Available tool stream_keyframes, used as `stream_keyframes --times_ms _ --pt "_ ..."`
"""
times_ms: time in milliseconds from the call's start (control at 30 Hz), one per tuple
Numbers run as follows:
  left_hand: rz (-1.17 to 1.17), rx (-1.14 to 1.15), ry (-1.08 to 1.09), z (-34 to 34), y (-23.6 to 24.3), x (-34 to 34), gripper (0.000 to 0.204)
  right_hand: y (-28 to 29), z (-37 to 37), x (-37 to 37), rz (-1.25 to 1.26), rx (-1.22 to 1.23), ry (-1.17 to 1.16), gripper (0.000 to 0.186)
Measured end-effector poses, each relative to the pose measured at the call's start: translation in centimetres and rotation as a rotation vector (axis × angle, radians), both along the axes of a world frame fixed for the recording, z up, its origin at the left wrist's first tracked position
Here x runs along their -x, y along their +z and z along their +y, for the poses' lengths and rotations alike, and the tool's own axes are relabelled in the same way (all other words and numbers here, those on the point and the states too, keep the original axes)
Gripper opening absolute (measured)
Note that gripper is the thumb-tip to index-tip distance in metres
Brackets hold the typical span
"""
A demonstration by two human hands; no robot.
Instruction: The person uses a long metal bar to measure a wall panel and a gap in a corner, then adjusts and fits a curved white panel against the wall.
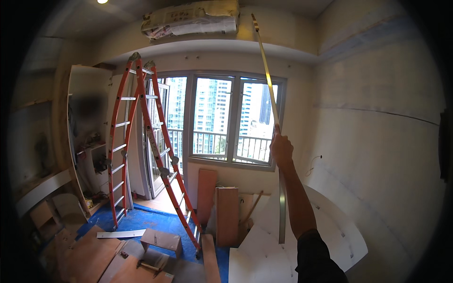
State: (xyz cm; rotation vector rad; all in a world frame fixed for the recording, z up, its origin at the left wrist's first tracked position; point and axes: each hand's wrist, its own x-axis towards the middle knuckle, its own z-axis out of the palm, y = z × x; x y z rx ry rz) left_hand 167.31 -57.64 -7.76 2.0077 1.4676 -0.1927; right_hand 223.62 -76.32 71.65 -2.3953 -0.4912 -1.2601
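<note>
My right hand [281, 148] is raised at the right of the middle, its fingers closed round a long, thin yellow strip that looks like a drawn-out tape measure blade [268, 75]. The blade slants up from my fist to the wall near the ceiling. Its top end [255, 22] lies just right of a plastic-wrapped air conditioner [191, 20]. Below my fist the strip hangs down as a duller grey length [282, 207]. No tape case shows. My left hand is out of view.
An orange stepladder [157, 113] stands left of the window [212, 113], on a blue floor sheet [146, 217]. Wood boards [227, 214] lean under the window. Large white panels [262, 257] lie at the lower right. A hammer [149, 266] rests on boards in front.
</note>
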Motion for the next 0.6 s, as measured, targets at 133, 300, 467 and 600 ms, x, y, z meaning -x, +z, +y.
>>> stream_keyframes --times_ms 133,300,467,600 --pt "-0.005 -0.018 0.008 0.0 0.1 -0.5 0.075 6.2 1.5 -0.6 -0.015 -0.028 0.029 0.048" --pt "-0.038 -0.039 0.064 -0.6 -0.6 -1.5 0.076 4.6 2.0 0.5 0.035 -0.03 0.074 0.047" --pt "-0.047 -0.072 0.034 -0.3 -0.3 -2.0 0.075 7.1 2.9 0.6 0.011 0.012 0.021 0.05" --pt "-0.027 -0.063 -0.001 0.7 0.6 -2.0 0.074 2.1 2.8 -3.1 -0.021 -0.003 0.029 0.06"
